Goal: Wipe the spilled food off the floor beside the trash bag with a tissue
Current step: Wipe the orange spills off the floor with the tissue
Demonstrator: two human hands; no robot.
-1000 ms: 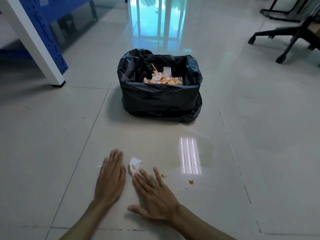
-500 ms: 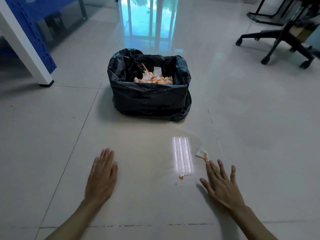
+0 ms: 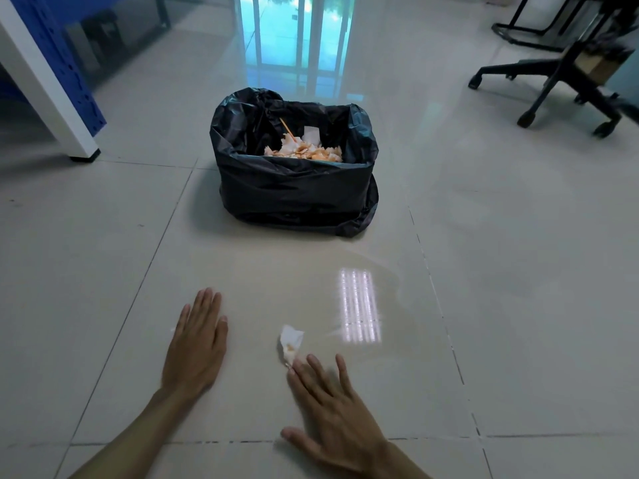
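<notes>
A crumpled white tissue [image 3: 290, 343] with an orange stain lies on the glossy tile floor in front of the black trash bag [image 3: 294, 191]. My right hand [image 3: 328, 406] is spread flat on the floor, and its index fingertip pins the tissue's near end. To the left of the tissue, my left hand [image 3: 197, 344] rests palm down with nothing in it. A faint wet sheen [image 3: 387, 281] spreads over the floor between the tissue and the bag. I see no orange drops on the tiles. The bag stands open with orange food scraps and paper inside.
A white and blue desk leg [image 3: 52, 84] stands at the far left. Black wheeled chair bases [image 3: 560, 84] sit at the far right. A bright ceiling-light reflection [image 3: 359, 305] lies on the floor right of the tissue.
My right hand has swept the tissue back from the right to the left, toward my left hand. The orange smear seen on the floor before is gone. The left hand has stayed put.
</notes>
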